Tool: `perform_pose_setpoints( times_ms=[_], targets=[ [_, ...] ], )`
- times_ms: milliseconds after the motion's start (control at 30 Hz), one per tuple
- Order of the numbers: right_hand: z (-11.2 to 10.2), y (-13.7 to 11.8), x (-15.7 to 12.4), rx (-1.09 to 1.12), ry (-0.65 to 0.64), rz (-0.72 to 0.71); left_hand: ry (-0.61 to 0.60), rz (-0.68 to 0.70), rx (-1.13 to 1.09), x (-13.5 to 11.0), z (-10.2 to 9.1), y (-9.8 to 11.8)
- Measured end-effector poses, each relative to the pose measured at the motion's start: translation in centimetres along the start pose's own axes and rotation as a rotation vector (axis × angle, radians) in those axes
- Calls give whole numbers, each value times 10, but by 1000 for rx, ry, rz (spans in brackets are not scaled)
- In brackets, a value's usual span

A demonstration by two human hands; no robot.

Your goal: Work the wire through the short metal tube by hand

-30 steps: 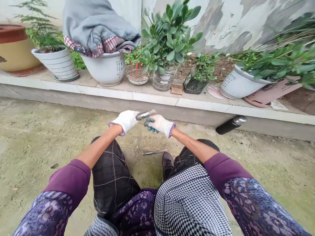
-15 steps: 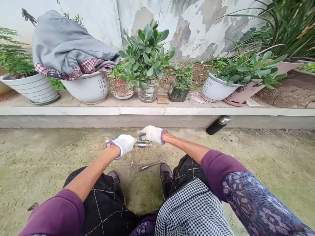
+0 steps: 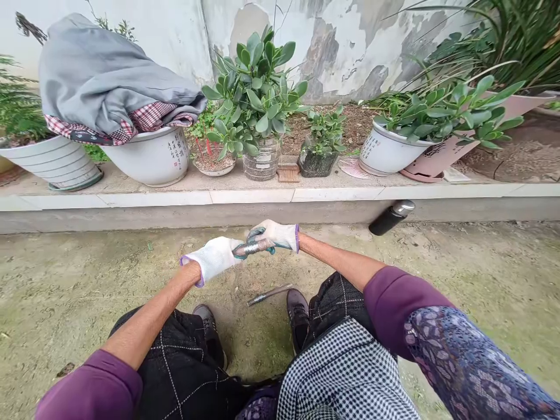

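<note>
A short shiny metal tube (image 3: 254, 248) lies across the gap between my gloved hands, in front of my knees. My left hand (image 3: 212, 259), in a white knit glove with a purple cuff, grips its left end. My right hand (image 3: 272, 236), in a matching glove with a dark coated palm, curls over the tube from above. Below them, a thinner metal rod (image 3: 269, 295) rests on the ground between my dark shoes.
A black metal-capped flask (image 3: 391, 217) lies at the foot of a concrete ledge (image 3: 249, 197). Along the ledge stand several potted plants, including a white pot (image 3: 151, 163) under folded grey cloth (image 3: 109, 81). Mossy concrete ground surrounds my feet.
My hands have come closer together around the tube, and my right hand now wraps over it. The view has levelled and shifted, while the rod on the ground stays between my feet.
</note>
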State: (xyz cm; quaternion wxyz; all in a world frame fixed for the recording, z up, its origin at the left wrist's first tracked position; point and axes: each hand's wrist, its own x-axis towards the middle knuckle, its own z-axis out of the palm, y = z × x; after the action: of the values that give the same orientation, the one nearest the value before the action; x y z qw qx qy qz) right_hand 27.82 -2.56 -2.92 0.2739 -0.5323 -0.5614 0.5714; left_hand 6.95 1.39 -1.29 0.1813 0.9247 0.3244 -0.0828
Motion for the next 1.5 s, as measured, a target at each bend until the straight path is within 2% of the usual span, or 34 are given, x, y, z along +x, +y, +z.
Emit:
perform_pose_setpoints(
  times_ms=[167, 333, 500, 700, 833, 1000, 1067, 1133, 1267, 1367, 1500],
  targets=[
    [4, -7, 0, 114, -23, 22, 94, -46, -71, -2, -5, -3],
    [21, -10, 6, 189, 145, 107, 149, -66, -174, -4, -13, -3],
    [34, -16, 1, 118, 292, 105, 189, -53, -175, -3, -11, -6],
    [37, -23, -8, 91, 284, 70, 181, -130, -120, -4, -6, -3],
    [44, -23, -10, 47, 277, 70, 231, -200, -103, 2, -10, -2],
    [55, -20, -20, -219, 281, 31, 191, -369, 143, 7, -15, -13],
    [54, -22, -26, -375, 233, -5, 133, -372, 285, 5, -13, -15],
    [47, -27, -29, -522, 215, -54, 65, -308, 382, 1, -10, -12],
    [22, -30, -20, -725, 300, -202, -64, -144, 430, -7, -4, 5],
    [8, -22, -6, -707, 309, -184, -112, -96, 392, -10, -5, 15],
    [8, -8, 4, -530, 297, -75, -69, -116, 312, -13, -12, 16]
  ],
)
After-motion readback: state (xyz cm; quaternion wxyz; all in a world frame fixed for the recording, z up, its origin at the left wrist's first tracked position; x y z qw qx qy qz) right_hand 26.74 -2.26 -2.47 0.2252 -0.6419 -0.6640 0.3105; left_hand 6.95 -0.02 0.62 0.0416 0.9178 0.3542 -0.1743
